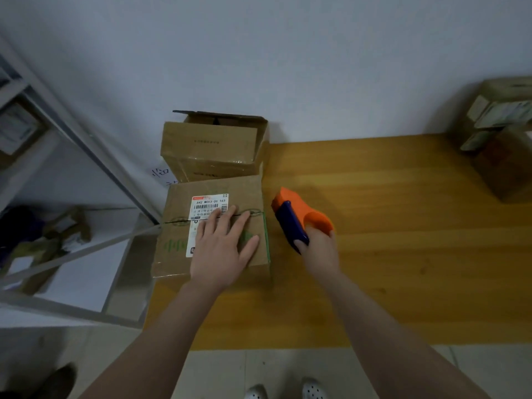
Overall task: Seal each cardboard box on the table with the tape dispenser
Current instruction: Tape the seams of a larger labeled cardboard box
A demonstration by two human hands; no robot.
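Head view: the left hand lies flat and open, fingers spread, on top of the near box at the table's left edge. The fingertips reach the seam between the flaps and partly cover a white label. The right hand is closed around the dispenser, orange with a blue part, held just beside the box's right side over bare tabletop; whether it touches the table cannot be told. Behind the near box and touching it, against the wall, stands a second box with its top flaps open. A third box, blurred, sits at the far right corner, well apart. Left of the table stands a metal shelf holding dim clutter. Two white shoes show on the floor below.
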